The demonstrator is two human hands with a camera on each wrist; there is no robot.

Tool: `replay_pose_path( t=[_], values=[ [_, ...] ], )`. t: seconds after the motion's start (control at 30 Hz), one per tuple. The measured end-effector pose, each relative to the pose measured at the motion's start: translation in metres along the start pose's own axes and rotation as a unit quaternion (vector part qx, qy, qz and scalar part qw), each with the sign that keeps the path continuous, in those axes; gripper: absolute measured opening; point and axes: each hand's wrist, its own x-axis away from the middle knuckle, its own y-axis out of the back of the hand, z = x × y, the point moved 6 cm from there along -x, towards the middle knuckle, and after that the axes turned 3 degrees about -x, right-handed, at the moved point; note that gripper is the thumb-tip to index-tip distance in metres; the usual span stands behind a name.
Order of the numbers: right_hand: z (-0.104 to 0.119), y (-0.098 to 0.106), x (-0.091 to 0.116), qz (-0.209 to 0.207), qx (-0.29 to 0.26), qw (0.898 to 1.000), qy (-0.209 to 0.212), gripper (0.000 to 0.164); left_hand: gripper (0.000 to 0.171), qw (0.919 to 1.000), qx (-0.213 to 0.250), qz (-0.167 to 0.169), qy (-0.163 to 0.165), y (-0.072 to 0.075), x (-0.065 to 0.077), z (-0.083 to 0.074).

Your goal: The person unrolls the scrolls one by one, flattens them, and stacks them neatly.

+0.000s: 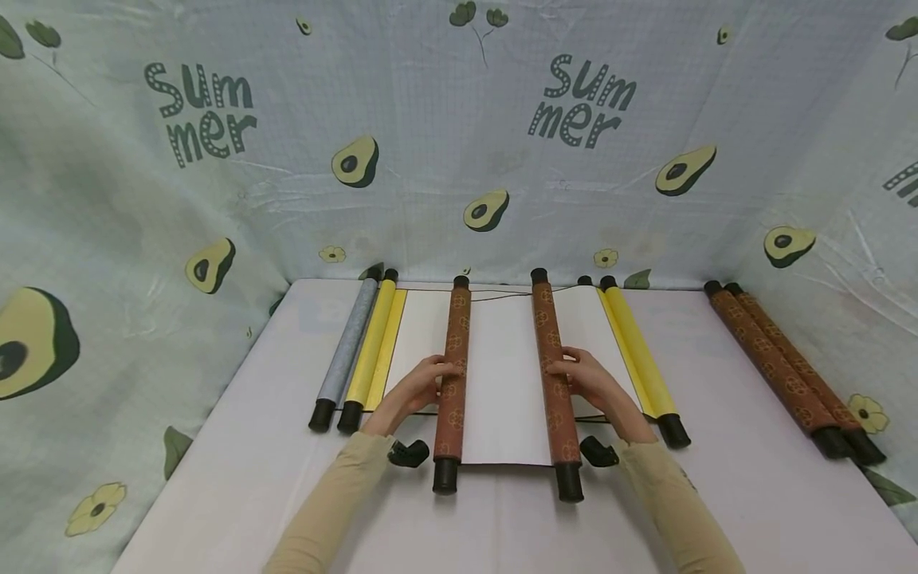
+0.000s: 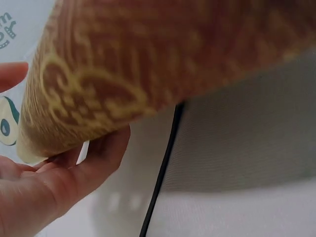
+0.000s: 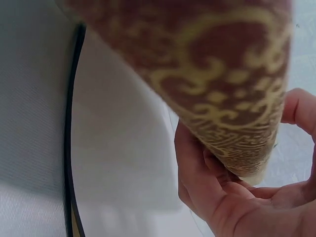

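Note:
A hanging scroll with brown, gold-patterned rolls is partly unrolled, its white sheet (image 1: 504,383) stretched between the left roll (image 1: 451,414) and the right roll (image 1: 562,418). Black caps tip both rolls. My left hand (image 1: 421,383) grips the left roll from its outer side; in the left wrist view the fingers (image 2: 106,153) curl beneath it. Around the right roll curls my right hand (image 1: 594,381), thumb and fingers on either side of it in the right wrist view (image 3: 237,207). Underneath lies a spread yellow-edged scroll (image 1: 419,335), its middle hidden by the brown one.
Left of the yellow roll (image 1: 369,343) lies a grey-blue roll (image 1: 349,343). Another yellow roll (image 1: 638,347) lies right of the hands. Two brown rolled scrolls (image 1: 778,371) rest near the table's right edge. Avocado-printed cloth (image 1: 430,175) hangs behind the white table (image 1: 237,486).

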Motion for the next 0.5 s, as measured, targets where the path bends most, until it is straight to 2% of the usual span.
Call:
replay_pose_path(
  t=[0.23, 0.5],
  values=[
    [-0.0002, 0.0003, 0.0016, 0.000, 0.004, 1.000, 0.005, 0.076, 0.077, 0.9974, -0.059, -0.040, 0.011, 0.0022, -0.0007, 0.0013],
    [0.0005, -0.0004, 0.0029, -0.008, 0.014, 1.000, -0.011, 0.083, 0.077, 0.9963, -0.078, -0.034, 0.012, 0.0016, 0.0045, -0.0053]
  ],
)
